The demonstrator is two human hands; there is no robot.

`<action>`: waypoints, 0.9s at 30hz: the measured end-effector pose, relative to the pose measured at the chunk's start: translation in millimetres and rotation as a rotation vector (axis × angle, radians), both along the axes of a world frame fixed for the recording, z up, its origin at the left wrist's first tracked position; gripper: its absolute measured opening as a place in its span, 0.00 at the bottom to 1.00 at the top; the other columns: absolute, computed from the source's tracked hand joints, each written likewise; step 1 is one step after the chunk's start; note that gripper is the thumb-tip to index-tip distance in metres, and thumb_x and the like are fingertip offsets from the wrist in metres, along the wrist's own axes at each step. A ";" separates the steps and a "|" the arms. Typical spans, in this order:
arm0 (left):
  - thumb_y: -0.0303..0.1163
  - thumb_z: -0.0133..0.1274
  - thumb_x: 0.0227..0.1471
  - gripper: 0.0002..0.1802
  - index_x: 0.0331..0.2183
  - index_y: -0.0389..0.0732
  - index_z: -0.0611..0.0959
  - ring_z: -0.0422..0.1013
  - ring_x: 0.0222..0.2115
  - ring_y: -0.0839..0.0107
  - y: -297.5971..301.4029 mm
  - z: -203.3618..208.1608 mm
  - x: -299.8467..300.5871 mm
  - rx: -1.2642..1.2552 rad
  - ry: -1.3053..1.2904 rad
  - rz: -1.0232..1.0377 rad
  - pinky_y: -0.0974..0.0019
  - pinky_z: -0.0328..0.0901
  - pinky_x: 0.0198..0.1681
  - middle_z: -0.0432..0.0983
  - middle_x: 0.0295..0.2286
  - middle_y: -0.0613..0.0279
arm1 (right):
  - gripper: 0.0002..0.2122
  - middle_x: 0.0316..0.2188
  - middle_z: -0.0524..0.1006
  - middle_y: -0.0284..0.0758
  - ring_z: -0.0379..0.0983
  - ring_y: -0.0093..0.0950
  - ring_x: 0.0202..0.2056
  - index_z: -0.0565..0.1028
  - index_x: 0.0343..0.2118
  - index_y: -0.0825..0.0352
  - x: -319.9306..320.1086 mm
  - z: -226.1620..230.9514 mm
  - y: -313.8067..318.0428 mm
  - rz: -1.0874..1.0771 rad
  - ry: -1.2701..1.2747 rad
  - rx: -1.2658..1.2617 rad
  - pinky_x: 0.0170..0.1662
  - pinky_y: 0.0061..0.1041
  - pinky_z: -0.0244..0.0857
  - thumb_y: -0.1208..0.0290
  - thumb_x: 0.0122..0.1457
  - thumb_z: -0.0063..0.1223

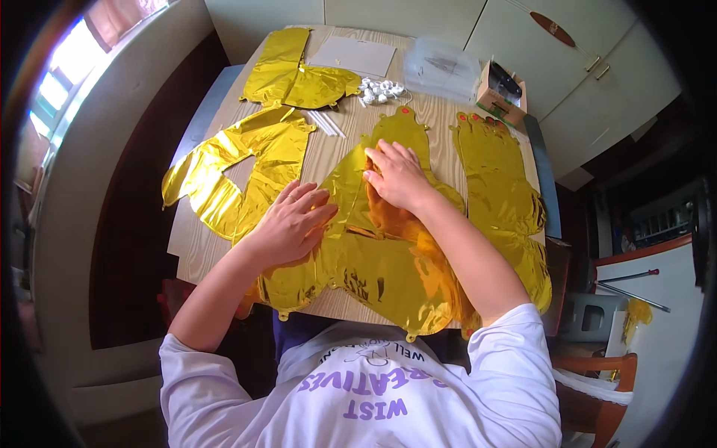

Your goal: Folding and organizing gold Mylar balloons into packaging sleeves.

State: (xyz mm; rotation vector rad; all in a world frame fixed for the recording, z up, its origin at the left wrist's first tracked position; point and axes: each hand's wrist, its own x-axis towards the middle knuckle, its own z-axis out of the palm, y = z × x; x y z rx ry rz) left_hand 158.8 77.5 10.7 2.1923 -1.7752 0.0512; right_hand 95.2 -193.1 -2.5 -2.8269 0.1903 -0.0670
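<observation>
Several flat, uninflated gold foil balloons lie on a wooden table (332,142). My left hand (291,222) rests palm down, fingers spread, on the left part of the gold foil balloon in front of me (381,272). My right hand (396,175) presses flat on the upper part of the same balloon, fingers together and pointing to the far left. Neither hand grips anything. More gold balloons lie to the left (246,160), at the far left (299,75) and to the right (500,187).
At the far edge lie a white sheet (352,54), a clear plastic bag (442,67), a heap of small white pieces (379,90), white straws (326,122) and a small open cardboard box (502,93). White cabinets stand behind. A chair (597,373) is at my right.
</observation>
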 end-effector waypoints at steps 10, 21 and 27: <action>0.34 0.57 0.53 0.24 0.53 0.41 0.78 0.65 0.57 0.52 1.7 -7.1 5.7 -0.081 0.049 -0.014 0.47 0.57 0.62 0.70 0.53 0.51 | 0.23 0.64 0.66 0.45 0.56 0.45 0.66 0.72 0.59 0.61 9.1 -26.3 -3.1 0.077 -0.313 0.054 0.67 0.46 0.49 0.59 0.62 0.53; 0.34 0.60 0.52 0.17 0.45 0.43 0.83 0.70 0.52 0.52 -27.4 4.6 85.4 -0.232 0.166 0.179 0.53 0.66 0.55 0.74 0.50 0.53 | 0.25 0.58 0.68 0.48 0.60 0.46 0.62 0.73 0.56 0.65 -47.7 -1.3 -31.2 -0.126 -0.140 -0.035 0.65 0.41 0.53 0.58 0.58 0.61; 0.37 0.59 0.52 0.18 0.45 0.42 0.83 0.72 0.47 0.51 -80.5 -1.5 197.5 -0.142 0.057 0.260 0.53 0.67 0.52 0.77 0.44 0.53 | 0.22 0.51 0.72 0.44 0.66 0.44 0.56 0.76 0.52 0.66 -29.2 19.1 -28.6 -0.126 -0.188 0.035 0.61 0.40 0.57 0.59 0.58 0.61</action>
